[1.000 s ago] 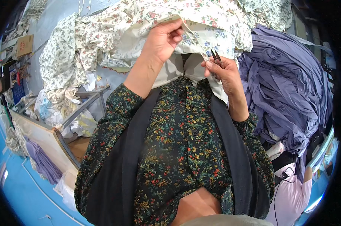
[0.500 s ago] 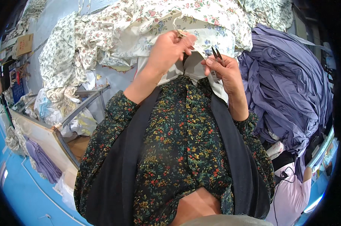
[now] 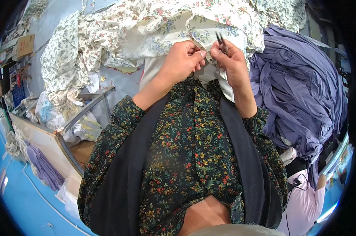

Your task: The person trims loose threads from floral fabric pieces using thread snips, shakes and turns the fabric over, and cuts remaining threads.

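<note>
Blue flooring [image 3: 16, 188] runs along the left, beside a metal-framed cart [image 3: 73, 118] stuffed with bags and scraps. Heaped purple cloth [image 3: 300, 94] fills the right side. Across the top lies a cream floral fabric [image 3: 154, 27], printed with small pink and blue flowers, bunched and folded. At its lower edge, the left hand [image 3: 182, 63] pinches the fabric, while the right hand [image 3: 231, 63], just beside, grips small dark thread snips [image 3: 220, 40] pointing upward.

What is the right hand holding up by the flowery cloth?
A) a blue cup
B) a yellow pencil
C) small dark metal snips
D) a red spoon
C: the right hand grips small dark metal snips, their thin blades poking up against the white flower-print cloth.
</note>
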### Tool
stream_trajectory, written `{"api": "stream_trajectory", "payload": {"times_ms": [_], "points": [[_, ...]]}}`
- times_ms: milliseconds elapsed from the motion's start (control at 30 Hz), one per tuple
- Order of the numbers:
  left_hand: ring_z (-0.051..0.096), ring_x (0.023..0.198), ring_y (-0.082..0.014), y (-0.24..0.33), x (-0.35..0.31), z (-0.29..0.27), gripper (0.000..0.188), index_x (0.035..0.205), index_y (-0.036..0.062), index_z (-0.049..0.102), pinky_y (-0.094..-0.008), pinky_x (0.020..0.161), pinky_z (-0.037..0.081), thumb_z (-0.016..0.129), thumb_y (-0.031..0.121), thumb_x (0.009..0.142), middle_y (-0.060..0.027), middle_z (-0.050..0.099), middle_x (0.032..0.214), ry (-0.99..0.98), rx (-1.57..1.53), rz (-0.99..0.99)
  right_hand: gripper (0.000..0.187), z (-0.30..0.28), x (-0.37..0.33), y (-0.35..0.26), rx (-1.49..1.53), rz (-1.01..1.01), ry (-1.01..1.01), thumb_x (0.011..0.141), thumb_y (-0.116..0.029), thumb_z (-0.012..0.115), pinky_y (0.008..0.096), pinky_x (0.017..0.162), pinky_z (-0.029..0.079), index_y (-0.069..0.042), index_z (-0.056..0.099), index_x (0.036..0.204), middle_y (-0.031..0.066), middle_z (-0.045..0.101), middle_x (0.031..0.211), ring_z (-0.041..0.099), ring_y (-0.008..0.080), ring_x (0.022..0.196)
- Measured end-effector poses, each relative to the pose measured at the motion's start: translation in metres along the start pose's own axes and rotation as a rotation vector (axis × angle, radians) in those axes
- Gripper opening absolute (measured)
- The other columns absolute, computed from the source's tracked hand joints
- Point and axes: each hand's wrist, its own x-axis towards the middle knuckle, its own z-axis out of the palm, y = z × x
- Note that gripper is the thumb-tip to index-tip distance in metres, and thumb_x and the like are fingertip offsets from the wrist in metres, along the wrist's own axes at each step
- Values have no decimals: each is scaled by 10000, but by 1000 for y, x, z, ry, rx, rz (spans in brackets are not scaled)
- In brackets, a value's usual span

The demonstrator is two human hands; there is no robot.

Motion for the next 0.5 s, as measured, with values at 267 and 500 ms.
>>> {"api": "stream_trajectory", "payload": {"times_ms": [267,500], "points": [[573,589,-74,7,-3,-4,165,884,-19,653,-207,541,446,652,143,916,-54,663,746,-65,-82,-83,118,-27,-4,7,527,-33,73,945,-122,610,193,487,237,-24,569,996,3,526,818,316,36,526],[574,599,-75,3,-3,-5,149,881,-5,661,-207,555,445,665,142,908,-47,660,747,-73,-285,-94,224,-11,-23,4,-386,-220,178,959,-231,606,229,616,427,-13,635,1005,7,611,776,518,64,655]]}}
